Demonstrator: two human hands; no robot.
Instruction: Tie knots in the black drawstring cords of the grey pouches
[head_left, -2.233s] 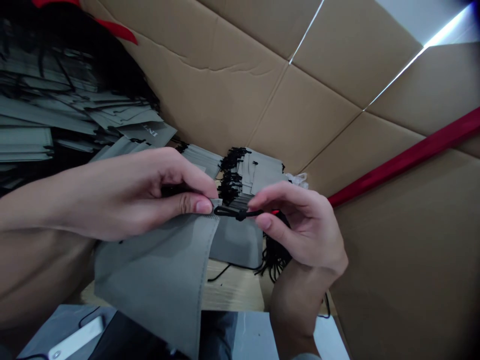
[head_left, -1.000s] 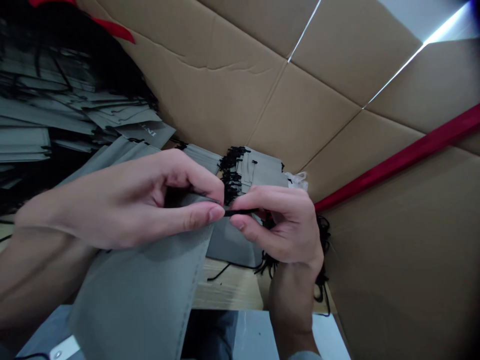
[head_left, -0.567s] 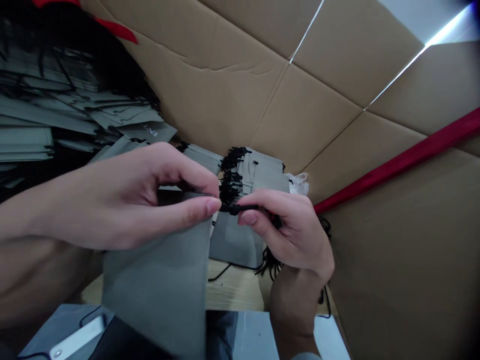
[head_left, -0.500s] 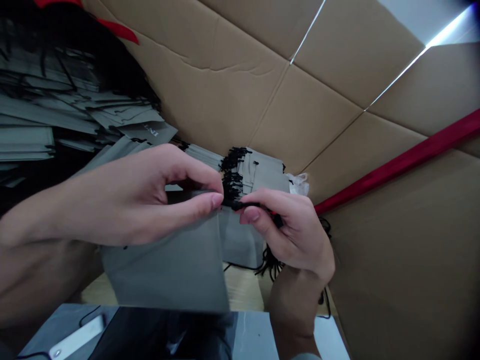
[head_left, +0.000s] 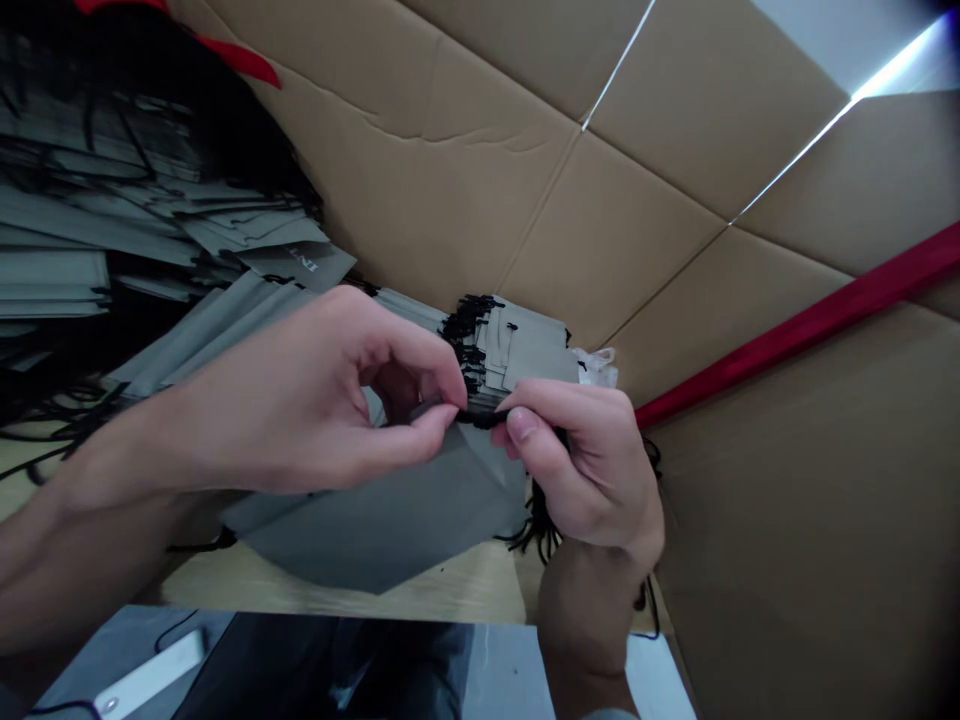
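A grey non-woven drawstring pouch (head_left: 375,520) hangs from my hands and fans out low across the table. My left hand (head_left: 315,400) pinches its top edge between thumb and fingers. A black cord (head_left: 484,420) runs from that edge into my right hand (head_left: 577,460), which grips it between thumb and forefinger. The two hands nearly touch at the pouch's mouth. Behind them stands a small stack of grey pouches (head_left: 525,350) with bunched black cords.
A large pile of grey pouches (head_left: 90,240) with black cords lies at the left. Brown cardboard panels (head_left: 600,200) line the back and right, with a red strip (head_left: 795,350) across them. Below lie a wooden tabletop (head_left: 300,585), a dark sheet (head_left: 322,665) and a white bar (head_left: 150,675).
The pouch has swung from hanging straight down to lying out toward the lower left. My hands have drawn closer together around the cord, and my left fingers have shifted along the pouch's edge.
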